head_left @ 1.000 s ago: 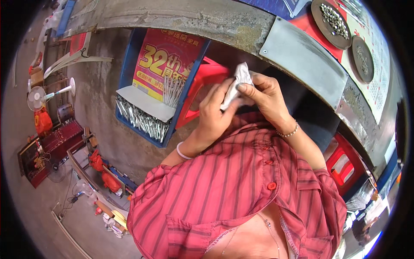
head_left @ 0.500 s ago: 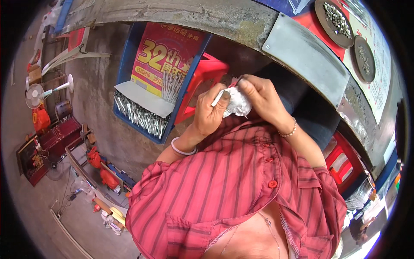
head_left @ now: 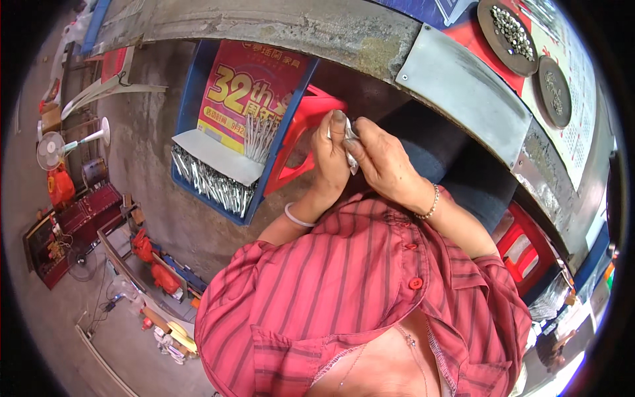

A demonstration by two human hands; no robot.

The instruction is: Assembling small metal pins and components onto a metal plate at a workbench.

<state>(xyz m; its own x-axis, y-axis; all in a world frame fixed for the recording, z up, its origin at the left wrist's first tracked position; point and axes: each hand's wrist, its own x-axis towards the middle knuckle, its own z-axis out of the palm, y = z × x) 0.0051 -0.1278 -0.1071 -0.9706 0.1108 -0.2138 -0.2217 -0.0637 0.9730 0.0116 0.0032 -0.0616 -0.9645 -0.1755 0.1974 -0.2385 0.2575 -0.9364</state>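
My left hand and my right hand are pressed together, palms facing, in front of my striped shirt. Squeezed between them is a crumpled white tissue or cloth; only a narrow strip of it shows below and between the fingers. Dark stains mark my fingertips. Whether anything is wrapped inside the white piece is hidden. Left of my hands stands a blue crate with many thin silvery metal pieces and a red and yellow printed sheet.
Ahead runs a worn workbench edge with a grey metal plate. Two brown dishes of small metal parts, one larger and one smaller, lie at the far right. A red plastic stool is behind the crate. A white fan stands far left.
My hands have closed together, flattening the white piece that was bunched and widely visible between them. My left hand has turned more upright, and my right fingers now lie against it.
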